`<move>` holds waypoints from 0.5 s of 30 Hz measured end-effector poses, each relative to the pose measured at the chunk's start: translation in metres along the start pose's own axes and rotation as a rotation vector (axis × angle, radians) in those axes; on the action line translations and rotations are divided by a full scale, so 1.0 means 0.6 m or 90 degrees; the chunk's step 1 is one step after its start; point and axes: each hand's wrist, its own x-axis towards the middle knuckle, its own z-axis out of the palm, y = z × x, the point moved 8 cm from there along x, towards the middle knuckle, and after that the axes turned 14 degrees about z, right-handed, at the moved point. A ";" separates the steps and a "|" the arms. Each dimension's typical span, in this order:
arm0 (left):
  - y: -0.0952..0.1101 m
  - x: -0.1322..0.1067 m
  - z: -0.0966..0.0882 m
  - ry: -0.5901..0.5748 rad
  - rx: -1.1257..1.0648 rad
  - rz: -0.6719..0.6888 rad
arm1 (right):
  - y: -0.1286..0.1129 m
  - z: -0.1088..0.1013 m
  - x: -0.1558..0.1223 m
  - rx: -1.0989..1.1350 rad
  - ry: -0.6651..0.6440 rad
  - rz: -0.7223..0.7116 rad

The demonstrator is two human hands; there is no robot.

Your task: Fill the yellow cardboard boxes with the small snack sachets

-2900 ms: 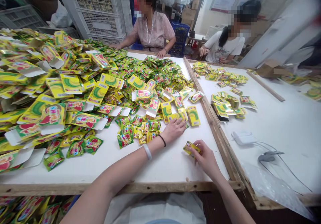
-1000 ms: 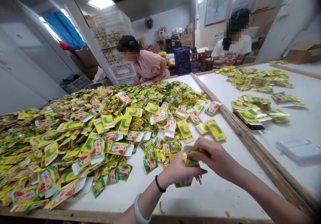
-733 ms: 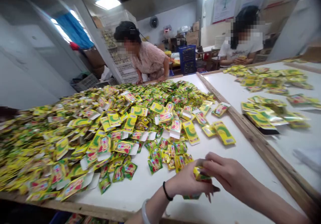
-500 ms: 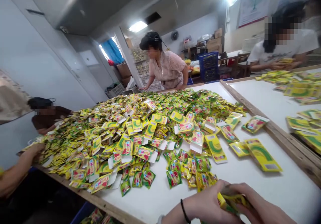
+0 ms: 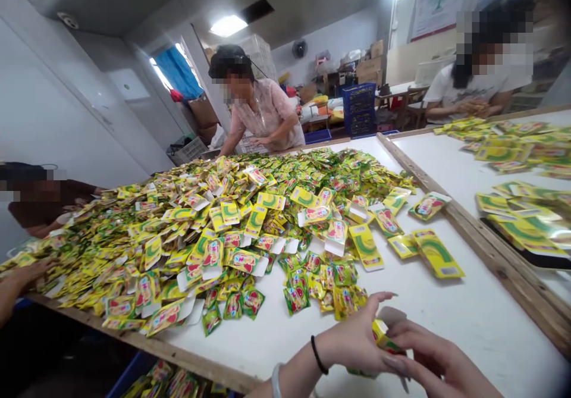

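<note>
Two hands meet low in view, at the near side of the counter (image 5: 482,320). The left hand (image 5: 352,347) reaches in from the lower left with its fingers spread and lifted, a black wristband (image 5: 317,355) and a white bangle (image 5: 276,380) on its wrist. The right hand (image 5: 435,350) curls in from the lower right, and the two hands clamp one yellow sachet (image 5: 382,335) between them, a pale card tab (image 5: 391,316) standing up from it. A second sachet (image 5: 362,373) shows just under the left hand, mostly hidden.

Beyond the hands, one large heap of sachets (image 5: 214,225) covers most of the counter, too many to count. They are glossy yellow and green with red printing, and many have white tabs. Two flat yellow sachets (image 5: 437,254) (image 5: 366,246) lie loose near the heap's right edge.

Three other people are at the counter's far and left sides: one in a pink blouse (image 5: 267,112) leans over it, one in a dark top (image 5: 40,204) has a hand (image 5: 27,274) at the heap, and one in a white T-shirt (image 5: 477,85) sits beyond.
</note>
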 end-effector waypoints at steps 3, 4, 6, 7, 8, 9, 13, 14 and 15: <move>0.037 -0.003 -0.006 0.031 0.144 0.101 | 0.014 -0.073 -0.002 -0.063 0.148 -0.037; 0.050 -0.006 -0.017 0.061 0.223 0.148 | 0.017 -0.120 -0.006 -0.104 0.257 -0.059; 0.065 -0.019 -0.051 0.141 0.379 0.208 | 0.019 -0.221 -0.018 -0.238 0.497 -0.067; 0.066 -0.027 -0.074 0.186 0.441 0.214 | 0.019 -0.264 -0.025 -0.324 0.613 -0.047; 0.062 -0.036 -0.099 0.229 0.496 0.205 | 0.021 -0.299 -0.028 -0.394 0.713 0.007; 0.056 -0.045 -0.126 0.268 0.548 0.187 | 0.020 -0.316 -0.026 -0.439 0.762 0.026; 0.028 -0.064 -0.204 0.329 0.687 0.125 | 0.035 -0.231 0.056 -0.365 0.507 0.025; 0.022 -0.063 -0.214 0.321 0.696 0.119 | 0.040 -0.183 0.079 -0.357 0.417 0.018; 0.018 -0.061 -0.219 0.310 0.698 0.118 | 0.050 -0.131 0.103 -0.320 0.297 0.027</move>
